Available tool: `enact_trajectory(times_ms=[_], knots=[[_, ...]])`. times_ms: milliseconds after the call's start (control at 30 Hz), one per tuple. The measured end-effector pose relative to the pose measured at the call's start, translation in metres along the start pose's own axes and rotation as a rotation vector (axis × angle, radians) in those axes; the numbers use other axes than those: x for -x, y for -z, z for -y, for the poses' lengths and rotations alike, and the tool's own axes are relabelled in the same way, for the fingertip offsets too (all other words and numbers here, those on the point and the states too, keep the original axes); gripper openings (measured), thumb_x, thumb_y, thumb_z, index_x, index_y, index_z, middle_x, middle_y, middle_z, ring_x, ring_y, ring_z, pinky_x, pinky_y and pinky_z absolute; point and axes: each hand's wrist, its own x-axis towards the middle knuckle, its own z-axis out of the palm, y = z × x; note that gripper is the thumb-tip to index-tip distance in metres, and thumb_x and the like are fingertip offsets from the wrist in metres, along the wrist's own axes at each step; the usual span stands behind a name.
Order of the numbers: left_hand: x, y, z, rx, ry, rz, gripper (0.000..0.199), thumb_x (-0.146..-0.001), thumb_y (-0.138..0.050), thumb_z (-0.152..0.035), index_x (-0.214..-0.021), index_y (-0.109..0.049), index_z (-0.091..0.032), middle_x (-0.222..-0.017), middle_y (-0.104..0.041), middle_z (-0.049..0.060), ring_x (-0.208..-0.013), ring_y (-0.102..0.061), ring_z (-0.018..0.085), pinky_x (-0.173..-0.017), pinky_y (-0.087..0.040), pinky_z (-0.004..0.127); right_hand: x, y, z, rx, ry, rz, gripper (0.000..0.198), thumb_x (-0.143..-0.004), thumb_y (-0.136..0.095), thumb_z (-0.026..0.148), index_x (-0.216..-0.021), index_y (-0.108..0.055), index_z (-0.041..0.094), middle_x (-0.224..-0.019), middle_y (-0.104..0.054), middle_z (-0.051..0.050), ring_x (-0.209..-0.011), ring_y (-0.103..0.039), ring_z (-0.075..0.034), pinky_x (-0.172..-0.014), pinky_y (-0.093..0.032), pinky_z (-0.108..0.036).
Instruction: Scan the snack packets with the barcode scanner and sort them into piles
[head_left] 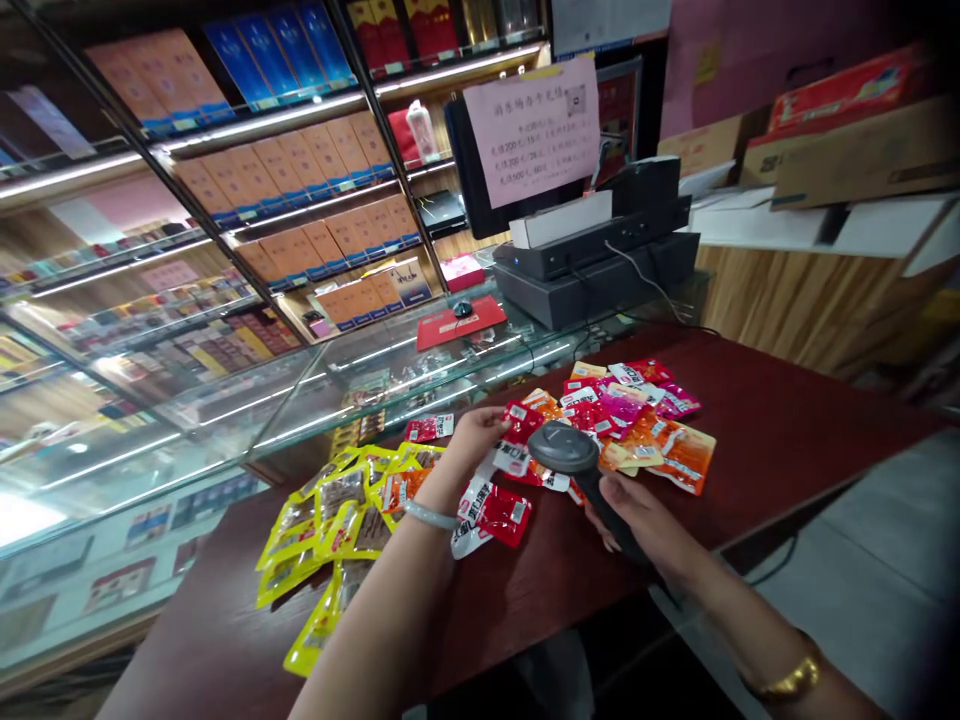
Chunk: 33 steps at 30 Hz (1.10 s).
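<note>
My right hand [637, 515] is wrapped round the handle of a dark grey barcode scanner [564, 448], its head pointing left over the snack packets. My left hand [480, 435] pinches the edge of a small red snack packet [519, 420] just left of the scanner's head. Below it lie a red-and-white packet [506, 515] and others partly covered by the scanner. To the right is a loose pile of red, pink and orange packets [622, 410]. Left of my left forearm, yellow snack bags [337, 515] lie heaped, with an orange packet [403, 490] on top.
The dark red tabletop [787, 410] meets a glass display counter [360, 390]. On the counter stand a black cash register [592, 260] and a red mat [439, 328] with a computer mouse [462, 309]. Boxed goods fill the shelves [300, 180] behind. Cardboard boxes [855, 160] stand at right.
</note>
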Motion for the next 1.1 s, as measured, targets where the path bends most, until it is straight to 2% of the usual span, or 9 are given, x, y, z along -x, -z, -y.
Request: enact_trajectory(times_ms=[67, 133, 233, 333, 433, 533, 700, 1000, 1100], knots=[[-0.005, -0.01, -0.005, 0.15, -0.023, -0.008, 0.062, -0.07, -0.08, -0.031, -0.127, -0.062, -0.014, -0.108, -0.073, 0.012, -0.09, -0.068, 0.019, -0.086, -0.053, 0.036, 0.002, 0.0, 0.0, -0.012, -0.008, -0.001, 0.05, -0.083, -0.061, 0.069, -0.087, -0.054, 0.019, -0.057, -0.048, 0.007, -0.044, -0.039, -0.007, -0.045, -0.036, -0.022], [-0.004, -0.011, -0.011, 0.058, -0.105, 0.0, 0.067, -0.072, -0.08, -0.031, -0.134, -0.058, -0.018, -0.122, -0.068, 0.013, -0.106, -0.065, 0.021, -0.096, -0.049, 0.037, 0.004, 0.001, 0.001, -0.016, -0.014, 0.003, 0.05, -0.083, -0.062, 0.069, -0.086, -0.053, 0.019, -0.058, -0.049, 0.006, -0.045, -0.04, -0.007, -0.045, -0.036, -0.022], [0.011, 0.002, -0.017, -0.511, -0.165, 0.147, 0.052, -0.071, -0.079, -0.029, -0.121, -0.067, -0.021, -0.119, -0.069, 0.009, -0.113, -0.06, 0.025, -0.103, -0.043, 0.039, 0.006, 0.003, 0.001, 0.002, -0.03, 0.018, 0.048, -0.085, -0.061, 0.066, -0.09, -0.053, 0.019, -0.061, -0.051, 0.005, -0.047, -0.042, -0.007, -0.046, -0.036, -0.021], [0.037, 0.021, -0.013, -1.12, -0.098, 0.332, 0.047, -0.059, -0.086, -0.031, -0.103, -0.073, -0.024, -0.111, -0.069, 0.008, -0.113, -0.057, 0.03, -0.103, -0.042, 0.043, 0.007, 0.005, -0.003, 0.021, -0.044, 0.032, 0.049, -0.086, -0.06, 0.065, -0.098, -0.054, 0.018, -0.063, -0.052, 0.005, -0.048, -0.043, -0.008, -0.047, -0.037, -0.022], [0.056, 0.033, 0.001, -1.371, -0.044, 0.322, 0.056, -0.056, -0.088, -0.042, -0.105, -0.07, -0.023, -0.119, -0.063, 0.011, -0.115, -0.056, 0.032, -0.099, -0.043, 0.042, 0.008, 0.006, -0.007, 0.029, -0.058, 0.036, 0.05, -0.087, -0.059, 0.064, -0.104, -0.053, 0.018, -0.062, -0.052, 0.005, -0.049, -0.043, -0.008, -0.048, -0.037, -0.022], [0.058, 0.04, 0.017, -1.318, -0.032, 0.22, 0.051, -0.065, -0.082, -0.045, -0.106, -0.065, -0.02, -0.113, -0.065, 0.011, -0.108, -0.06, 0.028, -0.092, -0.044, 0.037, 0.009, 0.009, -0.011, 0.029, -0.081, 0.046, 0.051, -0.088, -0.059, 0.064, -0.108, -0.054, 0.017, -0.062, -0.05, 0.006, -0.048, -0.042, -0.008, -0.047, -0.036, -0.021], [0.049, 0.049, 0.03, -0.986, -0.003, -0.026, 0.036, -0.075, -0.073, -0.037, -0.103, -0.057, -0.021, -0.084, -0.066, 0.001, -0.079, -0.063, 0.02, -0.069, -0.042, 0.027, 0.012, 0.012, -0.01, 0.043, -0.125, 0.094, 0.056, -0.087, -0.059, 0.066, -0.113, -0.055, 0.016, -0.06, -0.048, 0.007, -0.047, -0.038, -0.006, -0.045, -0.033, -0.019], [0.05, 0.046, 0.027, -0.802, -0.039, -0.078, 0.027, -0.071, -0.071, -0.025, -0.093, -0.056, -0.02, -0.075, -0.06, -0.003, -0.066, -0.056, 0.013, -0.061, -0.038, 0.024, 0.01, 0.013, -0.01, 0.061, -0.127, 0.088, 0.058, -0.084, -0.059, 0.069, -0.109, -0.055, 0.017, -0.06, -0.049, 0.006, -0.047, -0.04, -0.007, -0.045, -0.033, -0.02], [0.04, 0.037, 0.027, -0.586, -0.009, -0.09, 0.037, -0.07, -0.075, -0.032, -0.097, -0.054, -0.02, -0.071, -0.057, -0.005, -0.06, -0.054, 0.011, -0.058, -0.039, 0.023, 0.01, 0.015, -0.01, 0.058, -0.107, 0.069, 0.053, -0.086, -0.058, 0.067, -0.102, -0.054, 0.017, -0.06, -0.05, 0.006, -0.046, -0.04, -0.008, -0.046, -0.034, -0.022]])
